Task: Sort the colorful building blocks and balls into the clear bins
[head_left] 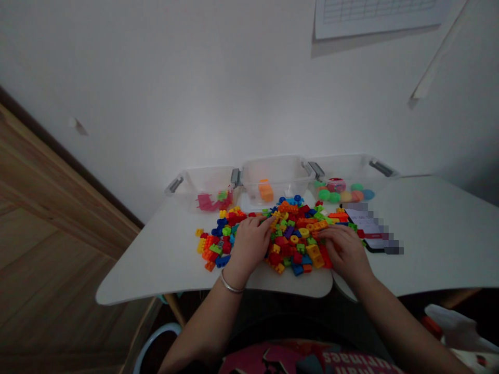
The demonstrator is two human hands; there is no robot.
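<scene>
A heap of small plastic building bricks (290,234) in many colours lies on a white table (163,265). My left hand (249,244), with a silver bangle at the wrist, rests on the left half of the heap, fingers bent down onto the bricks. My right hand (343,249) lies on the right side of the heap, fingers spread toward the bricks. Neither hand plainly holds a brick.
Three clear plastic bins stand at the table's back edge: the left bin (202,189) with pink and green pieces, the middle bin (273,182) with an orange brick, the right bin (346,179) with coloured balls. A phone (372,231) lies right of the heap. A wall rises behind.
</scene>
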